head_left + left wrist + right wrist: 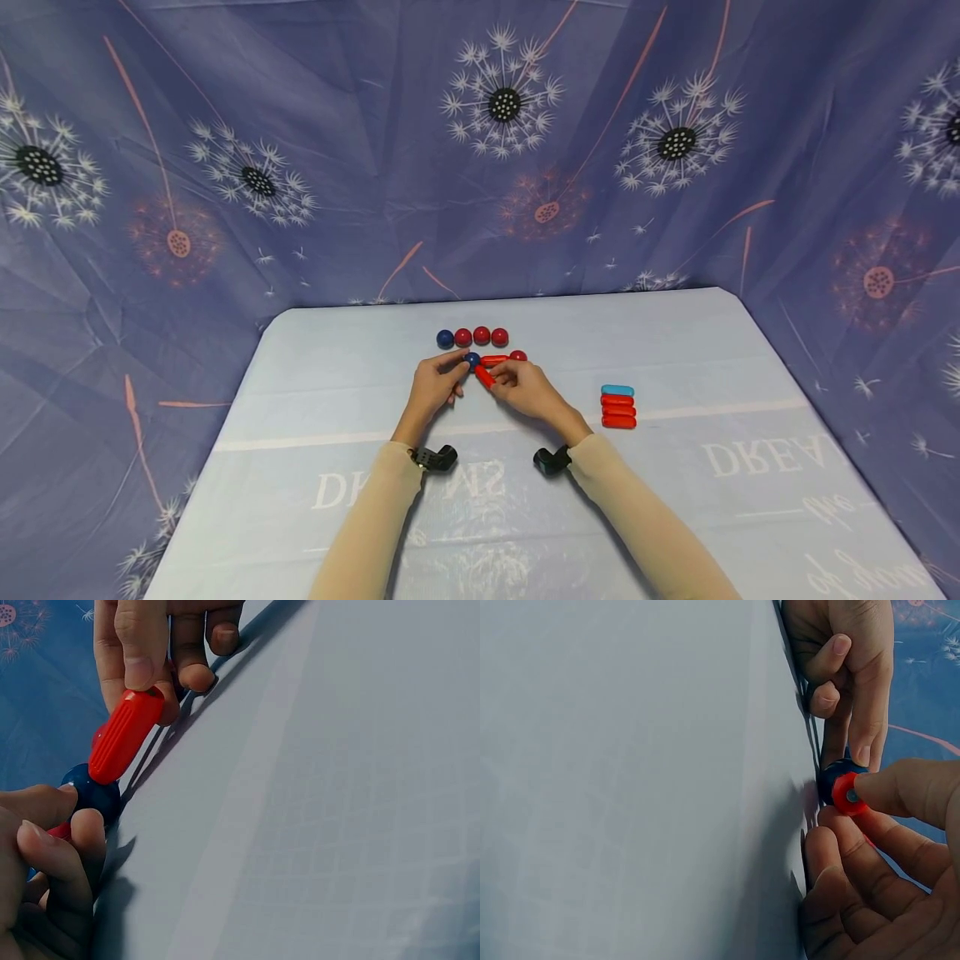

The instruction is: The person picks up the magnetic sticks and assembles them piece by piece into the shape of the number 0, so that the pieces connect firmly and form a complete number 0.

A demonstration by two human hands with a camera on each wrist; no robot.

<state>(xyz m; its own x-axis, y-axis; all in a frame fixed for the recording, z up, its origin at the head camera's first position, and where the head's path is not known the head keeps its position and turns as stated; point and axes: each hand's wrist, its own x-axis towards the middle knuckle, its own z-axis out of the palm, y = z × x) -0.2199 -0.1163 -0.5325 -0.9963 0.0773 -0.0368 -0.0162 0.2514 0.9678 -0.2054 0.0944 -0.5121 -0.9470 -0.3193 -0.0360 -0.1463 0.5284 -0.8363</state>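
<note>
My left hand point(437, 384) pinches a dark blue ball point(472, 360) between thumb and fingers. My right hand point(527, 389) pinches the end of a red ribbed rod point(126, 739), whose other end meets that ball. A second red rod point(494, 361) runs from the ball to a red ball point(517, 356) on the right, partly behind my right hand. In the right wrist view the held red rod point(847, 793) is seen end-on, a small grey metal disc in its tip, the blue ball point(832, 774) behind it.
Behind my hands a row holds one blue ball point(446, 339) and several red balls point(482, 336). To the right, a light blue rod point(617, 390) lies above a stack of red rods point(618, 411). All sit on a white cloth-covered table point(675, 350) with a purple curtain point(375, 167) behind.
</note>
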